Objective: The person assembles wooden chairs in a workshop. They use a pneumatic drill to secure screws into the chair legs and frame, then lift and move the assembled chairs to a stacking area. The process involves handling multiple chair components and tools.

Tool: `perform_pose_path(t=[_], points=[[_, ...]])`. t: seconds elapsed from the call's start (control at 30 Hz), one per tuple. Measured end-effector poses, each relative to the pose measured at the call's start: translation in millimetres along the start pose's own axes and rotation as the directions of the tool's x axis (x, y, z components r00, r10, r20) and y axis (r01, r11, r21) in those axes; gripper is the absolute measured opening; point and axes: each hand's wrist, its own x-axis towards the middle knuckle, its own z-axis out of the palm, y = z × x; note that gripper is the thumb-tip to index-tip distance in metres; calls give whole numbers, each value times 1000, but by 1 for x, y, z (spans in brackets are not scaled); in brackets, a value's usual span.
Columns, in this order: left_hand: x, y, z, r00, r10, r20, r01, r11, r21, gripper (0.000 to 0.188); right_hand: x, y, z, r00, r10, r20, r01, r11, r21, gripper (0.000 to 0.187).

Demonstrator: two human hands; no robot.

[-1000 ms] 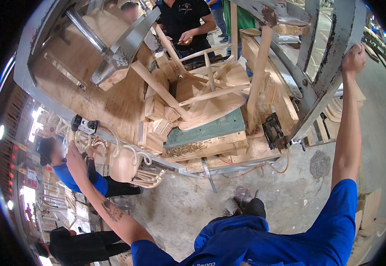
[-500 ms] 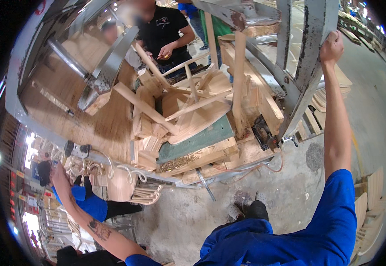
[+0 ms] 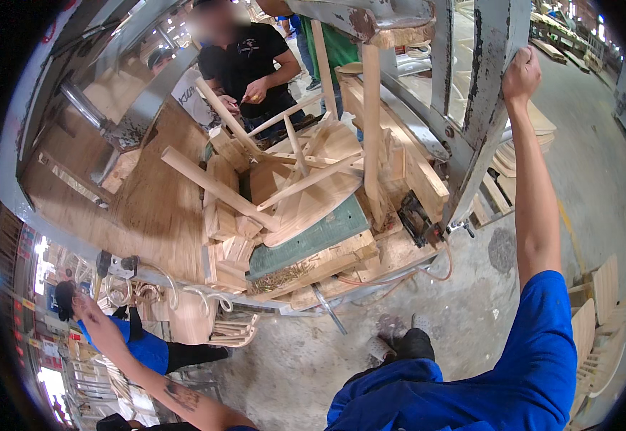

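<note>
My right hand (image 3: 522, 72) is closed round the edge of the chipped grey metal frame (image 3: 491, 93) at the upper right. Low on the left, my left hand (image 3: 89, 313) appears closed at the end of a thin lever (image 3: 98, 285) below a valve block (image 3: 117, 265); its fingers are partly blurred. Between my arms, an upside-down wooden chair (image 3: 309, 208) rests in the machine, its seat down and its legs and stretchers pointing up and outward. Wooden blocks (image 3: 221, 194) and a green pad (image 3: 313, 241) lie against the seat.
Across the machine stands a person in a black shirt (image 3: 252, 61), hands together. Another person in blue (image 3: 144, 348) is beyond my left hand. A nail gun (image 3: 415, 215) lies beside the chair; loose fasteners (image 3: 284, 279) lie along the front ledge. Chair parts (image 3: 600, 337) are stacked at right.
My view has shifted, so the machine and chair sit further left in it. Both my hands keep their places on the machine. The person across has moved their hands slightly.
</note>
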Motion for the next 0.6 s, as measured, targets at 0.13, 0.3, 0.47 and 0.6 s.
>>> perform_pose_path(t=[0.13, 0.3, 0.47, 0.6], points=[[-102, 56, 18, 969, -67, -236, 48, 995, -83, 43, 8, 3, -5, 996, -80, -29, 79, 996, -45, 40], [-233, -1, 52, 959, 95, 268, -61, 989, -132, 17, -5, 0, -1, 1000, -16, -12, 15, 997, -70, 40], [-378, -63, 31, -195, 427, 883, -454, 759, -467, 68, -13, -2, -1, 994, 105, 36, -94, 967, -237, 43], [-411, -101, -23, -423, 498, 757, -270, 729, -629, 104, 5, -4, 0, 991, 80, -110, -95, 985, -141, 57]])
